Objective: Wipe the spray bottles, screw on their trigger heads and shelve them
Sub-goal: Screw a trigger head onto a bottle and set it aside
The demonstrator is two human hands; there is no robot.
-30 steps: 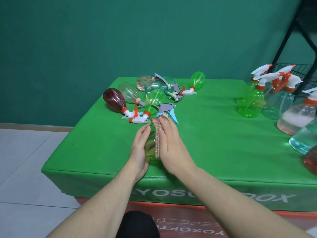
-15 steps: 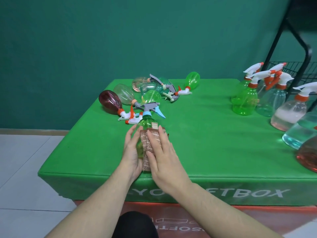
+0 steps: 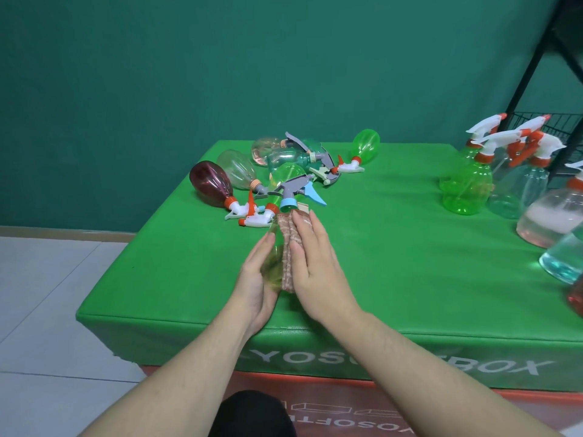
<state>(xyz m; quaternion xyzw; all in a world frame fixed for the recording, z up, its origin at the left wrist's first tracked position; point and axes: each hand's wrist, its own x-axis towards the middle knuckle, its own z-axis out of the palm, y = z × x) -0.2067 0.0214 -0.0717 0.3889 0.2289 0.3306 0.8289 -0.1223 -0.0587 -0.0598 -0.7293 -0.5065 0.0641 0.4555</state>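
A green spray bottle (image 3: 273, 263) with a grey and blue trigger head (image 3: 291, 190) stands upright near the front of the green table (image 3: 394, 247). My left hand (image 3: 257, 279) holds its left side, fingers curved around the body. My right hand (image 3: 315, 257) presses a brown patterned cloth (image 3: 285, 244) flat against the bottle's right side with straight fingers. Behind it lies a pile of bottles on their sides, among them a dark red bottle (image 3: 209, 184), a clear bottle (image 3: 236, 168) and a green bottle (image 3: 366, 145).
Several upright bottles with white and orange trigger heads stand at the right, led by a green one (image 3: 467, 187) and a pinkish one (image 3: 552, 216). A black wire shelf rack (image 3: 564, 121) rises behind them. White floor tiles lie to the left.
My right hand slid the cloth down the bottle and then back up toward the neck. My left hand kept its hold on the bottle.
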